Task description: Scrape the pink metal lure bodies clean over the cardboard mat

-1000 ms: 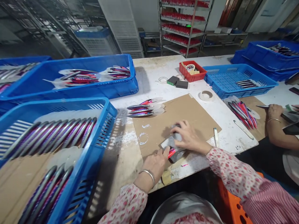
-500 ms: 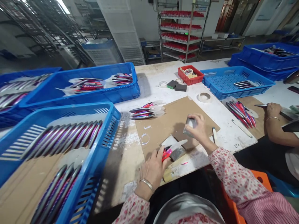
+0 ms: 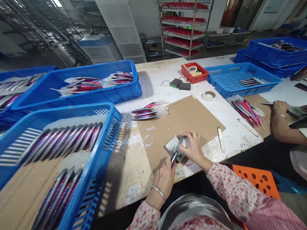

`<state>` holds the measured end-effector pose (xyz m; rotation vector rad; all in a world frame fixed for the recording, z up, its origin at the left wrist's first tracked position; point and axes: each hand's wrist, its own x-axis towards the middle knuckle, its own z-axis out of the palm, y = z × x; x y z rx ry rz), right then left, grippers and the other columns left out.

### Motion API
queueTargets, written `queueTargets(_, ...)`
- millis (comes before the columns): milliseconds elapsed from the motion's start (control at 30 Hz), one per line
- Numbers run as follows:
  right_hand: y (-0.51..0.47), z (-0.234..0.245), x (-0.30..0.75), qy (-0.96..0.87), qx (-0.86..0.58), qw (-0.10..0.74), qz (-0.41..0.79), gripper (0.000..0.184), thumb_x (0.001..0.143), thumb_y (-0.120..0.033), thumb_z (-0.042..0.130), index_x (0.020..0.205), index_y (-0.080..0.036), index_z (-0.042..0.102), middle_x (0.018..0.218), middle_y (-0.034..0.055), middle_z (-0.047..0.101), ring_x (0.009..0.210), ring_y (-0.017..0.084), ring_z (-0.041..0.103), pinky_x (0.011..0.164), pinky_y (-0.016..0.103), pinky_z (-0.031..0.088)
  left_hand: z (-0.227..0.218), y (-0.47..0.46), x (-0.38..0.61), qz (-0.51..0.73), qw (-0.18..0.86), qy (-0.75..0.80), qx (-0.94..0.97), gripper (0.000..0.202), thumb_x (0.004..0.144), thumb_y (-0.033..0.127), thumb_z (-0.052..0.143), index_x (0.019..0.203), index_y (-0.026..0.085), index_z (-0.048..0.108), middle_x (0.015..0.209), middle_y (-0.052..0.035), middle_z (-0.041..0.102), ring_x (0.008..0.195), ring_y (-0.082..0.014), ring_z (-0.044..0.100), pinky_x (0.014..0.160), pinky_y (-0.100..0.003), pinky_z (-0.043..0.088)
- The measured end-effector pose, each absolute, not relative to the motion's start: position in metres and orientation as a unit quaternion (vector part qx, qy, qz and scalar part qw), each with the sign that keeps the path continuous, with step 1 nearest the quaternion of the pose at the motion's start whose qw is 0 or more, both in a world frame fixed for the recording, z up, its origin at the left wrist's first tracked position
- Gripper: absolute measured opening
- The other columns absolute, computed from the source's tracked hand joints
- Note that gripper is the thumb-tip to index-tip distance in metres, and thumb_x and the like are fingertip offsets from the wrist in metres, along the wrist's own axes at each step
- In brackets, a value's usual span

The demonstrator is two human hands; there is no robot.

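My left hand (image 3: 164,177) is closed around the body of a slim fishing lure (image 3: 175,157), its dark, silvery side showing and its front end pointing away from me. My right hand (image 3: 194,148) grips a grey sheet-like piece, perhaps sandpaper (image 3: 183,143), against the lure's far end, so that end is mostly covered. Beneath both hands a grey-white flat pad (image 3: 171,144) lies on a brown cardboard sheet (image 3: 196,116). A small pile of pink, blue and silver lures (image 3: 148,112) with clear fins rests at the cardboard's left corner.
A blue crate (image 3: 112,127) with rows of lures stands at left, with another blue crate (image 3: 136,86) behind. Right of the cardboard lie a white-handled knife (image 3: 221,139) and a tape roll (image 3: 209,96). A co-worker's hand (image 3: 280,108) holds a lure at far right.
My right hand has moved left and down with the grey piece, onto the lure. My left hand has turned the lure from its red side to its dark side.
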<state>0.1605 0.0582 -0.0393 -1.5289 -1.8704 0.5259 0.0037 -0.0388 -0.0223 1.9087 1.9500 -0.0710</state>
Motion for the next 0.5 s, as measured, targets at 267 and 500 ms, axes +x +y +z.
queueTargets(267, 0.068, -0.037, 0.162, -0.72, -0.603, 0.311, 0.145, 0.036, 0.074, -0.032, 0.061, 0.108, -0.022, 0.064, 0.113, 0.0098, 0.057, 0.11, 0.029, 0.049, 0.098, 0.047, 0.039, -0.029, -0.037, 0.001, -0.009, 0.233, 0.703, 0.672, 0.023, 0.098, 0.027, 0.039, 0.118, 0.02, 0.048, 0.104, -0.0078, 0.067, 0.087, -0.0194, 0.069, 0.07, -0.028, 0.049)
queueTargets(500, 0.077, -0.06, 0.205, -0.695, -0.603, 0.324, 0.221, 0.034, 0.071, -0.052, 0.059, 0.094, -0.029, 0.066, 0.102, 0.0197, 0.064, 0.108, 0.038, 0.054, 0.087, 0.054, 0.039, -0.007, -0.04, -0.002, 0.057, 0.297, 0.672, 0.676, 0.03, 0.095, 0.041, 0.042, 0.114, 0.02, 0.051, 0.101, -0.009, 0.068, 0.09, -0.0219, 0.067, 0.076, -0.032, 0.052)
